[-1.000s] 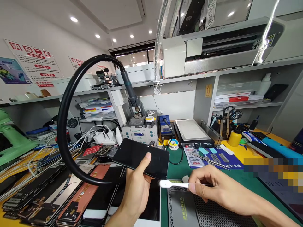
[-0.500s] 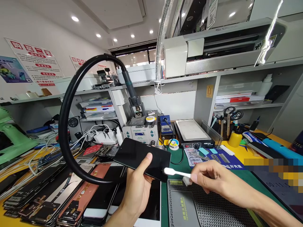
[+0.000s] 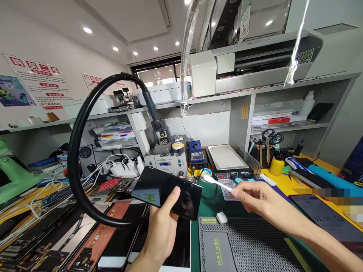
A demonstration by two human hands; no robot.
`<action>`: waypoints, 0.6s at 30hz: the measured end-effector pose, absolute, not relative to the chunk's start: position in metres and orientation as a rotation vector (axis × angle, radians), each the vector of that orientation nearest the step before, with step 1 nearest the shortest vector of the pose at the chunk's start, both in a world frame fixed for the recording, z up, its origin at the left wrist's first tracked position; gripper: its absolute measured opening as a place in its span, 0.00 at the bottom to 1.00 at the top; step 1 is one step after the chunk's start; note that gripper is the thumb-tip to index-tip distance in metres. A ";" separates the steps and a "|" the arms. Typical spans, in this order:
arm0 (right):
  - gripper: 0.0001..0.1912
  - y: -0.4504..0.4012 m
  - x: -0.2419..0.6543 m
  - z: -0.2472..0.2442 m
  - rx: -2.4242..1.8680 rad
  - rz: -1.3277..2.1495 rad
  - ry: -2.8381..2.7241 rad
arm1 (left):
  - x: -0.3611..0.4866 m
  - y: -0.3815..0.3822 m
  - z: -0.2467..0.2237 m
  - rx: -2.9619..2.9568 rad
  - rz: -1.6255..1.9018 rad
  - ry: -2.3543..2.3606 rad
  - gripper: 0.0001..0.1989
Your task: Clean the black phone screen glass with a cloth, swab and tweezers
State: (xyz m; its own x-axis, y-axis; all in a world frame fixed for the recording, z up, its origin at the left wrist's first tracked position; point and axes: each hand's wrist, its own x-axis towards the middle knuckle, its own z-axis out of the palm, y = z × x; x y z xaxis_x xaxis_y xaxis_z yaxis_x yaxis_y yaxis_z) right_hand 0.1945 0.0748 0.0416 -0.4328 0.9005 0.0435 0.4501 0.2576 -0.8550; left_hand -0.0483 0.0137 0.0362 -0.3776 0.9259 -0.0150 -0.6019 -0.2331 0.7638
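Observation:
My left hand (image 3: 163, 226) is closed around a black smartphone (image 3: 167, 193), its thumb lying across the glossy screen. The phone is tilted, and reflections show on the glass. To its right, my right hand (image 3: 255, 198) pinches a thin white swab (image 3: 217, 183) with a rounded, thicker tip. That tip is just off the phone's upper right corner, apart from it. Under my right hand lies a grey perforated mat (image 3: 255, 241), with a small white block (image 3: 221, 218) on its far edge.
Phone screens and parts (image 3: 68, 238) cover the left side. A thick black hose (image 3: 74, 151) arcs over them from the hot air station (image 3: 167, 160). Farther back stands a heating plate (image 3: 227, 158). A phone showing a timer (image 3: 326, 215) lies at right beside a yellow bottle (image 3: 276, 165).
My right hand has drawn the swab up and away from the phone's right end. The phone has tilted, so reflections now show. The white block is now fully uncovered.

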 end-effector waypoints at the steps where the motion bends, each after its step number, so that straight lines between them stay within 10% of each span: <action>1: 0.25 0.073 0.194 0.042 -1.191 1.117 -2.009 | -0.048 0.013 0.036 0.581 1.822 0.849 0.27; 18: 0.24 0.066 0.200 0.031 -1.130 0.959 -2.137 | -0.055 0.008 0.026 0.781 1.650 0.745 0.18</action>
